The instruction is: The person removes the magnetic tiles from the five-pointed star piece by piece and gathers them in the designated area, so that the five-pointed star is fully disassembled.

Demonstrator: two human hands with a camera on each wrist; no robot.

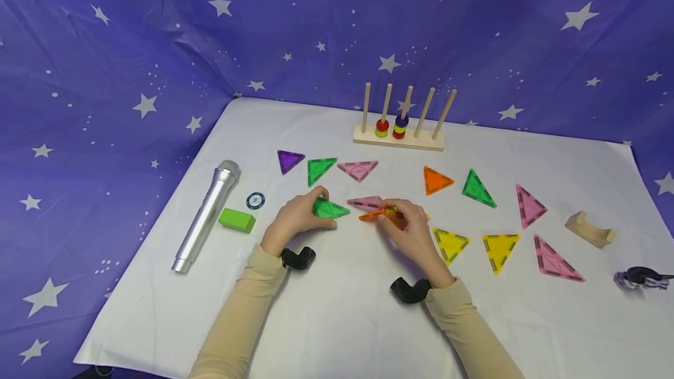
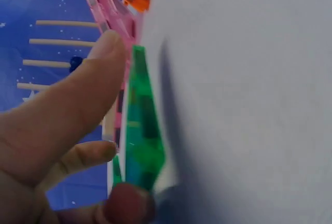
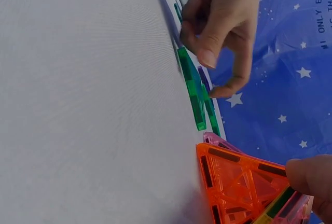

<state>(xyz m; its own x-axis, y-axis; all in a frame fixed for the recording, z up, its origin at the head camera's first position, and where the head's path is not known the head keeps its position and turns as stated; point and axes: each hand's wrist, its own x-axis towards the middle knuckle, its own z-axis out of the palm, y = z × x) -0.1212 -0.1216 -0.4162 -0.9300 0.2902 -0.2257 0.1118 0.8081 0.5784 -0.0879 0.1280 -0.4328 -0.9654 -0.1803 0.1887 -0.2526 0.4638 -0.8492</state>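
Observation:
My left hand [image 1: 301, 215] holds a green see-through triangle tile [image 1: 330, 209] close over the table. In the left wrist view a fingertip overlaps the lower end of this green tile [image 2: 142, 136], while the thumb stretches alongside. My right hand [image 1: 411, 230] grips an orange triangle tile [image 3: 228, 175] together with a yellow tile [image 3: 275, 206] and a pink one [image 3: 296, 209], overlapping at angles, the thumb on their edge. Just behind the orange tile is another pink triangle tile [image 1: 363, 202]. Part of the held tiles is hidden by the right fingers.
Beyond the hands lie purple [image 1: 290, 161], green [image 1: 320, 169] and pink [image 1: 359, 169] tiles. More tiles, including a yellow one [image 1: 501, 250], spread rightward. A peg stand [image 1: 398, 140] stands at the back. Leftward are a silver microphone [image 1: 205, 215], green block [image 1: 237, 220] and chip [image 1: 255, 200].

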